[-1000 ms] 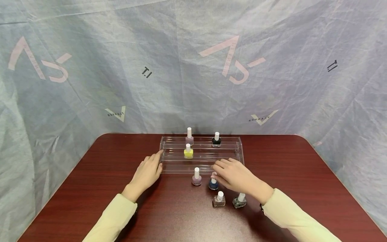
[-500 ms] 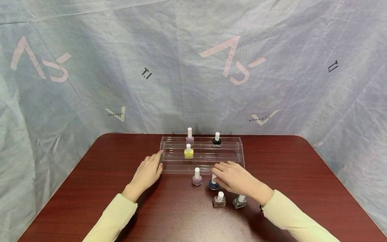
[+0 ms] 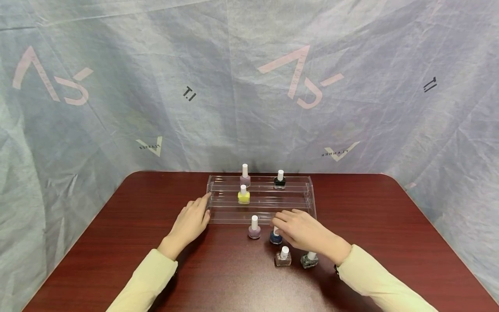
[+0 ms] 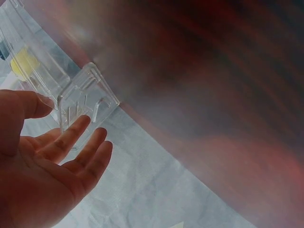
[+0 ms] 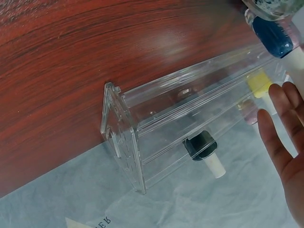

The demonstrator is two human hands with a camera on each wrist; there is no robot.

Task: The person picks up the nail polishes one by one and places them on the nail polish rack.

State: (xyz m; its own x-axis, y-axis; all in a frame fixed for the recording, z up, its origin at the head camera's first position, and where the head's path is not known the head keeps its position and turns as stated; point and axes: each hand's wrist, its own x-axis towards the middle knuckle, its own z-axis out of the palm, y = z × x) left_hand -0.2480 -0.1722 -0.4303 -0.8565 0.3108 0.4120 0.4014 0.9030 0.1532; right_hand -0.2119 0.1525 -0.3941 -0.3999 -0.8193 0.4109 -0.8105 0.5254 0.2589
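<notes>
A clear acrylic tiered rack (image 3: 273, 215) stands toward the back of the table. My left hand (image 3: 190, 221) rests at its left end; in the left wrist view the fingers (image 4: 76, 127) lie loosely bent against the side panel, thumb by the front. My right hand (image 3: 302, 229) pinches the white cap of a blue nail polish bottle (image 3: 276, 237) standing before the rack; the thumb's contact is hidden. Left of it is a mauve nail polish bottle (image 3: 254, 232). Nearer me are a brownish glitter bottle (image 3: 283, 259) and a grey-green one (image 3: 309, 261), partly under my wrist.
On the rack's back tier stand a mauve bottle (image 3: 244, 180) and a dark green bottle (image 3: 280, 182). A yellow bottle (image 3: 243, 198) is on the tier below. Behind the red-brown wooden table (image 3: 218, 277) hangs a grey cloth (image 3: 249, 86) with printed letters.
My right hand has lowered slightly and its fingers have closed round the blue bottle's cap. The left hand and the bottles have stayed in place.
</notes>
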